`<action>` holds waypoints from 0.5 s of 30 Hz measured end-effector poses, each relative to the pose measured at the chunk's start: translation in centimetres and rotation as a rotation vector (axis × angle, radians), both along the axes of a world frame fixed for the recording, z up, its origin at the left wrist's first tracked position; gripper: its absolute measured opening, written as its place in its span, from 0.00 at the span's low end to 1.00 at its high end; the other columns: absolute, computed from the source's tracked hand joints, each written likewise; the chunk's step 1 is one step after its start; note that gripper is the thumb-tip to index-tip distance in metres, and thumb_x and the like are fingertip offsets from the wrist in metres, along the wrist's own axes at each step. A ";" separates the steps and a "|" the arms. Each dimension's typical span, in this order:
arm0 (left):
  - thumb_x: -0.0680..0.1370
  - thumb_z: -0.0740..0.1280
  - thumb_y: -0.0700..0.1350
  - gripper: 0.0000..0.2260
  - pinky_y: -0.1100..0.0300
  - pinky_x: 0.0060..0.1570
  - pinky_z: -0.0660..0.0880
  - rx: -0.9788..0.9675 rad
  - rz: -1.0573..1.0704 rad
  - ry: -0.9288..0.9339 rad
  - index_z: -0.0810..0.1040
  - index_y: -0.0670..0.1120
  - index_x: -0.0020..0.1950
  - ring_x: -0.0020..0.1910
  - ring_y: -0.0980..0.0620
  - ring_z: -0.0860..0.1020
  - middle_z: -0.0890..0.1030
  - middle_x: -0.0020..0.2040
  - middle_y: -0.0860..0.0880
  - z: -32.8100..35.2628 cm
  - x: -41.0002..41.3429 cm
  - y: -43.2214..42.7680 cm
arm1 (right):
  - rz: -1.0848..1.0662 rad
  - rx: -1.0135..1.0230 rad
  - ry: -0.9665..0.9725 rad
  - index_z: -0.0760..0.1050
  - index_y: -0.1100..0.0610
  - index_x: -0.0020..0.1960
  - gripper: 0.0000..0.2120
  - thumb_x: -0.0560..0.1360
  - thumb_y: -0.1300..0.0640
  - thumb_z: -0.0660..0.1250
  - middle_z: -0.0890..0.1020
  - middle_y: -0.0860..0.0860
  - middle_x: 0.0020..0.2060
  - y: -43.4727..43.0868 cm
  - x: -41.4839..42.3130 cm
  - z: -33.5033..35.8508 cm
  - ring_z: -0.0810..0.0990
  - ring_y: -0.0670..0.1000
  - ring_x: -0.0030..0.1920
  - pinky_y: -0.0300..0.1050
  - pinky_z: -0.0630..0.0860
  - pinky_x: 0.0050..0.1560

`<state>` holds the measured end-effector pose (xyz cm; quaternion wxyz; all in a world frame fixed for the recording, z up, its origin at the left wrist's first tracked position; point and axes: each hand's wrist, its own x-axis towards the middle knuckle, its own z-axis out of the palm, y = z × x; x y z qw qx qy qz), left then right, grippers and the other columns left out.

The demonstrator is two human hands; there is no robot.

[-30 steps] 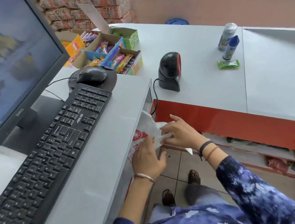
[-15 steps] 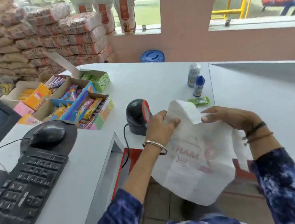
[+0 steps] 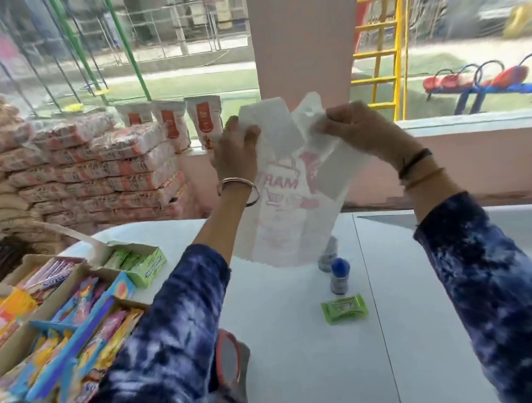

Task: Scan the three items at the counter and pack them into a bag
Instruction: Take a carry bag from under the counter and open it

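I hold a white plastic bag (image 3: 286, 205) with red print up in the air above the white counter (image 3: 309, 362). My left hand (image 3: 235, 151) grips its left handle and my right hand (image 3: 354, 131) grips its right handle. Below the bag stand a grey bottle (image 3: 327, 254), partly hidden by the bag, and a small bottle with a blue cap (image 3: 339, 275). A green sachet (image 3: 345, 308) lies flat in front of them. The black barcode scanner (image 3: 229, 371) stands near the front, partly behind my left sleeve.
Open cardboard boxes of sweets (image 3: 66, 320) fill the counter's left side, with a green box (image 3: 139, 262) behind them. Stacked sacks (image 3: 89, 175) stand at the back left. A seam (image 3: 374, 305) divides the counter; a pink wall and window lie behind.
Both hands have lifted the bag from under the desk to well above the counter and are pulling its handles apart. My view has swung up and away from the keyboard and monitor.
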<state>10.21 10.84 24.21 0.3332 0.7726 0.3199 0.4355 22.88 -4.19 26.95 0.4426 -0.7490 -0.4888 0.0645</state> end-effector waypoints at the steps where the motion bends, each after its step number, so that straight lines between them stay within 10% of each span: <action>1: 0.73 0.62 0.49 0.18 0.41 0.58 0.72 -0.017 0.073 -0.041 0.74 0.40 0.59 0.58 0.37 0.74 0.79 0.56 0.37 0.2 1.0 0.9 | -0.026 0.086 -0.119 0.75 0.67 0.36 0.16 0.78 0.57 0.63 0.75 0.63 0.29 1.3 0.1 0.4 0.71 0.42 0.28 0.29 0.65 0.28; 6: 0.75 0.65 0.44 0.21 0.54 0.61 0.65 -0.607 0.213 -0.085 0.65 0.36 0.64 0.66 0.40 0.67 0.69 0.65 0.37 -2.3 3.5 1.5 | -0.274 0.267 -0.482 0.83 0.62 0.41 0.07 0.73 0.58 0.70 0.85 0.56 0.33 5.4 0.9 -2.5 0.78 0.49 0.32 0.35 0.66 0.33; 9: 0.75 0.61 0.44 0.06 0.64 0.37 0.72 -1.077 -0.199 -0.179 0.69 0.44 0.39 0.36 0.49 0.76 0.71 0.37 0.46 -7.0 4.8 1.4 | -0.314 0.126 -0.558 0.83 0.58 0.39 0.07 0.70 0.54 0.72 0.85 0.55 0.31 7.0 1.3 -7.2 0.81 0.53 0.29 0.35 0.64 0.29; 15: 0.74 0.66 0.57 0.14 0.60 0.39 0.73 -1.189 -0.266 -0.167 0.76 0.46 0.42 0.36 0.51 0.77 0.79 0.37 0.48 -13.2 6.0 1.3 | -0.385 -0.094 -0.428 0.78 0.56 0.34 0.11 0.64 0.51 0.77 0.82 0.53 0.27 8.9 1.2 -15.8 0.75 0.54 0.28 0.41 0.64 0.33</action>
